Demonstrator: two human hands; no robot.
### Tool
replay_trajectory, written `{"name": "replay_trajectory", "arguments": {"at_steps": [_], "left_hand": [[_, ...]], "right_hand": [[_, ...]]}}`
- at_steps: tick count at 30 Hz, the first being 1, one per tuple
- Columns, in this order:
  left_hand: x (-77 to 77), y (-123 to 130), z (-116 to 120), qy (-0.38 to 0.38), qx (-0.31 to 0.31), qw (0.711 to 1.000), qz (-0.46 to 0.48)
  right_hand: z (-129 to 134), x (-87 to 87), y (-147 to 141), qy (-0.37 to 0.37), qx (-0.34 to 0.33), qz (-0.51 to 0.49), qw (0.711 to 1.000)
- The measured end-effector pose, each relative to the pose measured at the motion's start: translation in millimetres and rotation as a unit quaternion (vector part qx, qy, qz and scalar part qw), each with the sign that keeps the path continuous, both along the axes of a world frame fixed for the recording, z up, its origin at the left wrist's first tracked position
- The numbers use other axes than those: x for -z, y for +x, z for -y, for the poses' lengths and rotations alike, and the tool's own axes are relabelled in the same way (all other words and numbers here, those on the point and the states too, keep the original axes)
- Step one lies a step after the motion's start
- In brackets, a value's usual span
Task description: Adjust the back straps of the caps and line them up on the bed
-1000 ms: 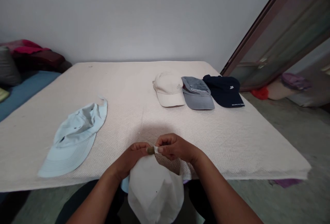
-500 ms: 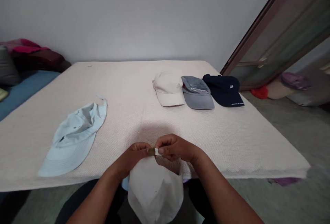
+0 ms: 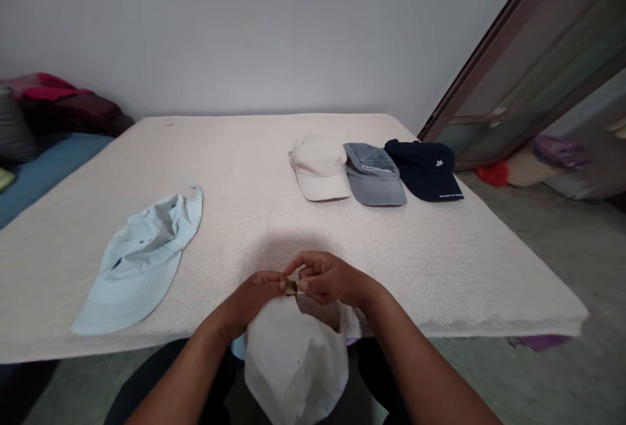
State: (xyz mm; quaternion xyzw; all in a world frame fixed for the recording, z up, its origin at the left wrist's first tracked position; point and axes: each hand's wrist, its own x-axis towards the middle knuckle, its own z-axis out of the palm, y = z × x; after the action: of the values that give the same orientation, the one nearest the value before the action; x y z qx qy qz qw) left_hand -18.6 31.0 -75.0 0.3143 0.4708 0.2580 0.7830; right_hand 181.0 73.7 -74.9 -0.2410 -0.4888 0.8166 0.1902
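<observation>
By the near edge of the cream-clothed table (image 3: 469,281), left hand (image 3: 254,296) and right hand (image 3: 331,281) pinch the off-white fabric cap (image 3: 293,360) at its brass-coloured metal buckle (image 3: 291,288), which slackened thumbs could let slip.

A pale woven cover (image 3: 235,158) spans the work surface, its far edge next to a plain grey wall (image 3: 244,34). Left side: a blue surface (image 3: 63,158) adjoins the cover; a grey cushion (image 3: 14,128) sits near a pink cloth (image 3: 53,87), which lies over a dark red object (image 3: 81,112). Right side: a brown-framed door (image 3: 518,79) stands beyond the cover. On the grey floor (image 3: 513,216), a red item (image 3: 493,175) and a purple bundle (image 3: 560,151) lie close together. A purple piece (image 3: 542,343) shows below the cover's front right edge
</observation>
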Motion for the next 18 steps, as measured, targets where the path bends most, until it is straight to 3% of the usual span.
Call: {"name": "replay_trajectory", "arguments": {"at_steps": [9,14,18], "left_hand": [[-1.7,5.0,1.8,0.020,0.025,0.999,0.028],[-1.4,1.6,0.6,0.016,-0.010,0.999,0.041],[1.8,-0.9,2.2,0.022,0.000,0.997,0.077]], "right_hand": [[4.6,2.2,-8.2,0.035,0.008,-0.003,0.999],[2.8,7.4,-8.9,0.064,0.047,0.021,0.997],[2.7,6.5,-9.6,0.062,0.063,0.023,0.996]]}}
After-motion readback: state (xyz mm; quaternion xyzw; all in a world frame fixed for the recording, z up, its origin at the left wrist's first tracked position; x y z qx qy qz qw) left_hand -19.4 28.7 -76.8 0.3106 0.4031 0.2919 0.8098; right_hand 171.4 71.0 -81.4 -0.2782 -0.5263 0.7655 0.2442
